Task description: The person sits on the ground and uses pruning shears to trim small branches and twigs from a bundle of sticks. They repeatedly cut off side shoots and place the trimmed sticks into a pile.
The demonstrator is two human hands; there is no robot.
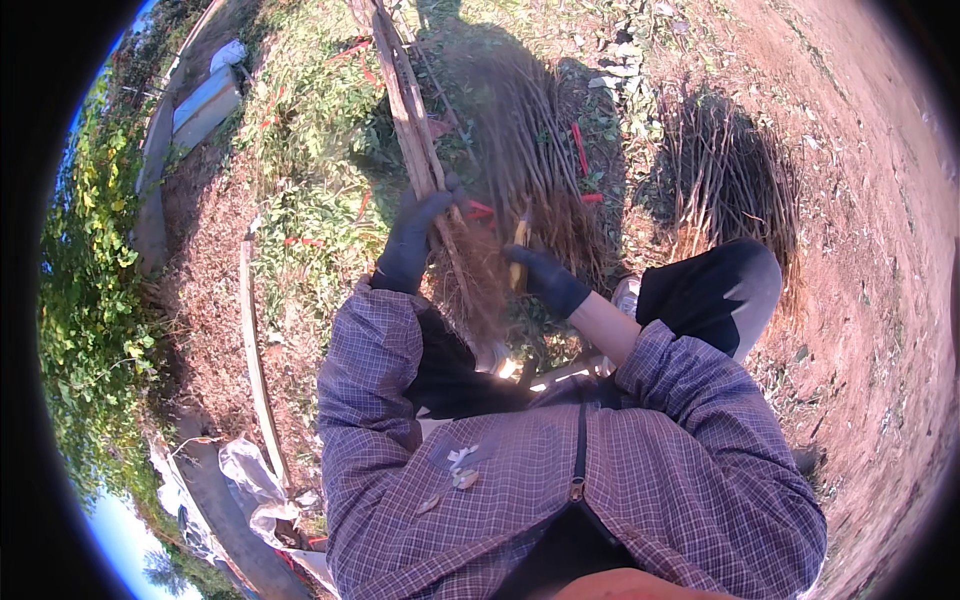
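Observation:
My left hand point(414, 236), in a dark glove, is closed around a bunch of bare woody stems point(411, 120). The stems slant up and away from me, and their fine brown roots point(480, 292) hang below the hand, partly blurred. Just right of the roots, my right hand point(551, 279), gloved too, grips a yellow-handled tool point(518, 259). The tool points upward; blur hides whether it is a knife or a pruner. Behind it lies a large bundle of thin bare saplings point(536, 142), with its brown root ends towards me.
A second sapling bundle point(724, 172) lies on the soil to the right. Red ribbon strips point(580, 150) are scattered over cut leaves point(307, 165). At left are a wooden pole point(256, 360), white plastic sheeting point(247, 480), a pale box point(206, 109) and a leafy hedge point(86, 315).

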